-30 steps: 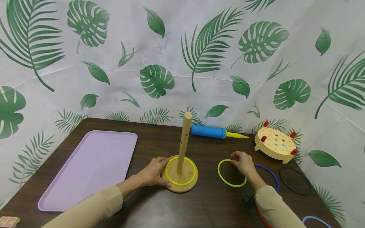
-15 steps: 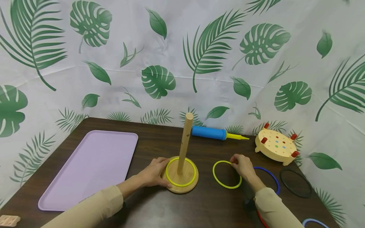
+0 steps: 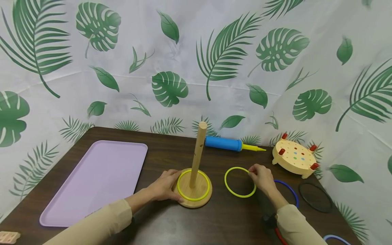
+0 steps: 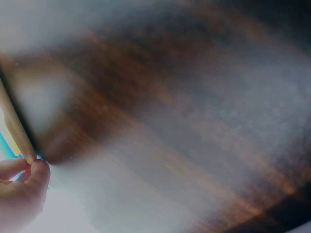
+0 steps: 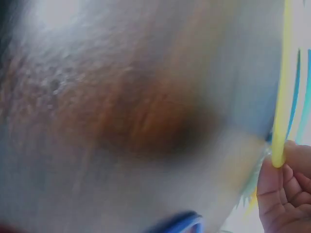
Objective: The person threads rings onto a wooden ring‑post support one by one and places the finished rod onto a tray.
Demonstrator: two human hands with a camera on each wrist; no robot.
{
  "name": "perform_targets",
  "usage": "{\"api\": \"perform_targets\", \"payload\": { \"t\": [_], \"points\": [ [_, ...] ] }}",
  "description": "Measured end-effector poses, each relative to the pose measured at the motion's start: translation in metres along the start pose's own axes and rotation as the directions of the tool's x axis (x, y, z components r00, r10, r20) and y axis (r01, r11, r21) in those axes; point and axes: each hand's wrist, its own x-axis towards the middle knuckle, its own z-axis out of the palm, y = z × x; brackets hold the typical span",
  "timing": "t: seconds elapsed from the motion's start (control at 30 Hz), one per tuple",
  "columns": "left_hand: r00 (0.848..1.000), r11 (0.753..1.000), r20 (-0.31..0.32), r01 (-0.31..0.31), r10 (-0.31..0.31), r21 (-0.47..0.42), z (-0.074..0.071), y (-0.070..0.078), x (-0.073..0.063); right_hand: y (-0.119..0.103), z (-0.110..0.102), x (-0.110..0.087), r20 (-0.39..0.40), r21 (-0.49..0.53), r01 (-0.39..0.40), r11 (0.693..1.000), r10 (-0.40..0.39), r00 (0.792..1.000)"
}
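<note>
A wooden ring-toss stand (image 3: 198, 149) with an upright peg and round base stands mid-table in the head view. One yellow ring (image 3: 179, 177) lies on its base around the peg. My left hand (image 3: 165, 186) grips the base's left edge; in the left wrist view the thumb and fingers (image 4: 38, 177) pinch that rim. To the right of the stand, my right hand (image 3: 262, 177) pinches a second yellow ring (image 3: 225, 180) by its right side. The right wrist view shows this yellow ring (image 5: 282, 87) between thumb and fingers, seemingly raised off the table.
A lilac tray (image 3: 98, 180) lies at left. Behind the stand is a blue pump (image 3: 223, 143); an upturned cream stool (image 3: 294, 157) sits at back right. Blue (image 3: 291, 189), black (image 3: 315, 197), red (image 3: 280, 235) and light-blue (image 3: 337, 238) rings lie along the right side.
The second yellow ring has shifted left, closer to the stand, and slightly up in the view, pinched by my right hand. My left hand and the stand have stayed put.
</note>
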Motion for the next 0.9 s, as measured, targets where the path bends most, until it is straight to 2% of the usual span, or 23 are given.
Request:
{"api": "perform_targets", "payload": {
  "t": [0.27,0.43,0.57,0.67,0.8,0.9],
  "points": [
    [1.0,1.0,-0.007,-0.006,0.006,0.001,0.001,-0.002,0.0,-0.024,-0.021,0.003,-0.109,0.16,-0.026,0.987,0.044,0.993],
    [1.0,1.0,-0.006,0.001,-0.001,-0.01,0.001,-0.001,-0.001,-0.04,-0.037,0.007,-0.109,0.278,-0.022,0.96,0.054,0.993],
    [1.0,1.0,-0.006,-0.004,0.004,-0.006,0.002,-0.001,-0.001,-0.055,-0.048,0.009,-0.101,0.389,-0.026,0.921,0.071,0.992],
    [1.0,1.0,-0.01,-0.008,0.008,-0.002,0.002,-0.001,-0.001,-0.068,-0.057,0.011,-0.105,0.476,-0.024,0.879,0.084,0.991],
    [1.0,1.0,-0.012,-0.007,0.007,-0.005,0.002,-0.001,-0.001,-0.088,-0.068,0.013,-0.106,0.552,-0.021,0.834,0.095,0.99],
    [1.0,1.0,-0.01,-0.004,0.004,-0.008,0.002,-0.002,-0.001,-0.102,-0.074,0.015,-0.109,0.577,-0.012,0.816,0.092,0.99]
  ]
}}
